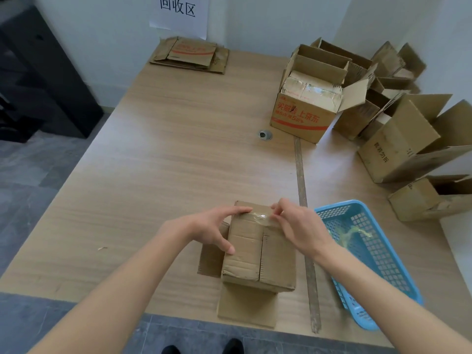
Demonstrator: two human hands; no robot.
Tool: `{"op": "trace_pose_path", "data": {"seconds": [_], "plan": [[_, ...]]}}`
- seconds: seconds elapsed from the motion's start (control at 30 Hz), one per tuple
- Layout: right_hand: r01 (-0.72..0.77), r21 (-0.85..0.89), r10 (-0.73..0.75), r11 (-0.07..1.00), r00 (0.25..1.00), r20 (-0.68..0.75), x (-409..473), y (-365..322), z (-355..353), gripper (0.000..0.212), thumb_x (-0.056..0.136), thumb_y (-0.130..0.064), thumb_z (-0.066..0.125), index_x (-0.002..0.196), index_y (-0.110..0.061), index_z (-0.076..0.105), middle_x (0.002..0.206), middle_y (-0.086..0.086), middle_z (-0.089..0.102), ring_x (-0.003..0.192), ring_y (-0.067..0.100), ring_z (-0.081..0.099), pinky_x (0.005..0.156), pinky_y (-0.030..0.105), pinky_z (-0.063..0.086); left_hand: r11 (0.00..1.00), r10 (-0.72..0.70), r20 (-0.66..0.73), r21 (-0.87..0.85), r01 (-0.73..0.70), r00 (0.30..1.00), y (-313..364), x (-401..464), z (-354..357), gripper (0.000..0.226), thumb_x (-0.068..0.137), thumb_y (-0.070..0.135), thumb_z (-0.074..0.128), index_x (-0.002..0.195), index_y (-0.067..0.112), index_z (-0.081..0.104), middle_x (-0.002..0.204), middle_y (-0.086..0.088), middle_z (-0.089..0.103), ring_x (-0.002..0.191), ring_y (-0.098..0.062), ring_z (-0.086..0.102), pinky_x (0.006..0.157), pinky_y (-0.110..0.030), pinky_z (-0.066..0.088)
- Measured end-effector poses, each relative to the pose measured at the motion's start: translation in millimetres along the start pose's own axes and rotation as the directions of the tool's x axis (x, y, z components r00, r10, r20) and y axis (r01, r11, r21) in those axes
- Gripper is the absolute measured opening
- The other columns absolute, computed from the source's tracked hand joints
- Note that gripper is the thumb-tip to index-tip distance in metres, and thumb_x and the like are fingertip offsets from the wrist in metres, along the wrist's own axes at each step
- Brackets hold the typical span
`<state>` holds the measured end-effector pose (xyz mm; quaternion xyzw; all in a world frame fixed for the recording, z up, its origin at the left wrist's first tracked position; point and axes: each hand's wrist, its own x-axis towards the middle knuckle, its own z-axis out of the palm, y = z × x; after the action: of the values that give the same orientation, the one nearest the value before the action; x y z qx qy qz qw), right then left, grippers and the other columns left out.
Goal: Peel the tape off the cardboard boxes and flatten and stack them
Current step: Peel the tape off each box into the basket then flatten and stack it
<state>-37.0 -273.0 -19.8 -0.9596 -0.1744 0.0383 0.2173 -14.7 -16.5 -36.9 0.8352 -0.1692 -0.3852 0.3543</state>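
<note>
Tape (259, 217) on the small box (258, 247) near the tabletop's front edge seems pinched by your right hand (293, 226), so peel slowly while your left hand (217, 229), fingers spread, presses the box.

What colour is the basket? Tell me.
Light blue: the basket shows best in the head view, the only one, at the table's right near edge.

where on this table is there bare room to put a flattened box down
Free: the wide wooden tabletop between the flattened cardboard stack at the far edge and the small brown box under the hands. Crowded: the right side, with open cardboard boxes and the blue plastic basket.
</note>
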Motion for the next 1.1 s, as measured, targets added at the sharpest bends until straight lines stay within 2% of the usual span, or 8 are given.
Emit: {"op": "trace_pose_path", "data": {"seconds": [0.17, 0.27, 0.43, 0.6, 0.77, 0.87, 1.0, 1.1], "plan": [[-0.194, 0.128, 0.196, 0.973, 0.981, -0.002, 14.5, 7.4, -8.0, 0.012, 0.099, -0.025, 0.063, 0.091, -0.023, 0.055, 0.079, -0.009, 0.070, 0.077, 0.020, 0.067, 0.070, 0.040, 0.053, 0.996, -0.039, 0.065, 0.082, 0.033, 0.997, 17.4, 8.9, -17.9, 0.107, 0.073, 0.007, 0.090, 0.154, 0.046, 0.031, 0.161, 0.009, 0.033, 0.147, -0.016, 0.033, 0.121, -0.039, 0.031], [-0.249, 0.169, 0.263, 0.954, 0.963, -0.063, 7.8, 6.3, 2.7, 0.010, 0.099, -0.028, 0.064, 0.092, -0.023, 0.058, 0.079, -0.007, 0.072, 0.078, 0.020, 0.067, 0.072, 0.040, 0.055, 0.975, -0.022, -0.069, 0.220, 0.037, 0.997, 27.1, 7.1, -20.9, 0.109, 0.073, 0.008, 0.089, 0.156, 0.042, 0.029, 0.163, 0.008, 0.028, 0.148, -0.016, 0.030, 0.121, -0.039, 0.031], [-0.361, 0.147, 0.386, 0.921, 0.897, -0.216, 2.7, -1.9, 14.2, 0.017, 0.101, -0.030, 0.055, 0.090, -0.019, 0.050, 0.072, 0.003, 0.065, 0.069, 0.034, 0.062, 0.060, 0.042, 0.049, 0.865, 0.115, -0.294, 0.500, 0.050, 0.949, 34.1, 7.6, 16.2, 0.061, 0.097, 0.040, 0.057, 0.154, 0.026, 0.040, 0.168, 0.002, 0.018, 0.153, -0.019, 0.019, 0.123, -0.048, 0.021], [-0.309, 0.315, 0.368, 0.898, 0.918, -0.150, 0.4, -12.9, 21.8, 0.011, 0.102, -0.019, 0.054, 0.094, -0.017, 0.048, 0.082, 0.001, 0.070, 0.071, 0.029, 0.065, 0.067, 0.049, 0.054, 0.825, -0.022, -0.455, 0.494, 0.273, 0.890, 31.3, 23.7, 72.5, 0.132, 0.068, 0.100, 0.015, 0.161, 0.010, -0.008, 0.168, -0.002, -0.025, 0.153, -0.021, -0.027, 0.119, -0.063, -0.018], [-0.161, -0.037, 0.159, 0.986, 0.986, -0.054, -8.8, 16.2, 1.1, 0.014, 0.101, -0.039, 0.057, 0.096, -0.028, 0.051, 0.089, -0.010, 0.070, 0.078, 0.026, 0.066, 0.064, 0.042, 0.053, 0.754, 0.159, -0.484, 0.622, 0.211, 0.860, 12.1, 18.4, 75.9, 0.137, 0.067, 0.105, 0.018, 0.163, 0.008, 0.005, 0.171, -0.004, -0.007, 0.157, -0.023, -0.014, 0.123, -0.063, -0.002], [-0.179, 0.045, 0.178, 0.983, 0.984, 0.029, -3.7, 34.8, -14.2, 0.015, 0.095, -0.045, 0.065, 0.089, -0.034, 0.057, 0.092, -0.017, 0.068, 0.088, 0.009, 0.065, 0.071, 0.035, 0.051, 0.741, 0.208, -0.434, 0.655, 0.149, 0.876, 13.2, 19.6, 73.8, 0.137, 0.067, 0.105, 0.018, 0.162, 0.007, 0.014, 0.171, -0.004, 0.000, 0.158, -0.023, -0.006, 0.123, -0.063, 0.003], [-0.381, 0.228, 0.421, 0.896, 0.892, -0.163, 15.3, 67.5, -48.2, 0.013, 0.098, -0.030, 0.064, 0.086, -0.031, 0.060, 0.085, -0.013, 0.072, 0.077, 0.006, 0.069, 0.070, 0.036, 0.056, 0.728, 0.224, -0.384, 0.677, 0.109, 0.895, 5.2, 19.5, 62.0, 0.138, 0.065, 0.107, 0.021, 0.163, 0.011, 0.002, 0.171, 0.001, -0.009, 0.156, -0.018, -0.016, 0.124, -0.060, -0.002], [-0.353, -0.039, 0.336, 0.935, 0.916, -0.219, 8.8, 85.2, -80.7, 0.014, 0.098, -0.041, 0.061, 0.108, -0.031, 0.064, 0.110, -0.009, 0.069, 0.095, 0.010, 0.063, 0.081, 0.039, 0.054, 0.712, 0.258, -0.344, 0.699, 0.063, 0.903, -1.6, 18.3, 53.4, 0.140, 0.063, 0.108, 0.022, 0.163, 0.013, -0.003, 0.171, 0.004, -0.013, 0.155, -0.016, -0.019, 0.124, -0.059, -0.005]]}}
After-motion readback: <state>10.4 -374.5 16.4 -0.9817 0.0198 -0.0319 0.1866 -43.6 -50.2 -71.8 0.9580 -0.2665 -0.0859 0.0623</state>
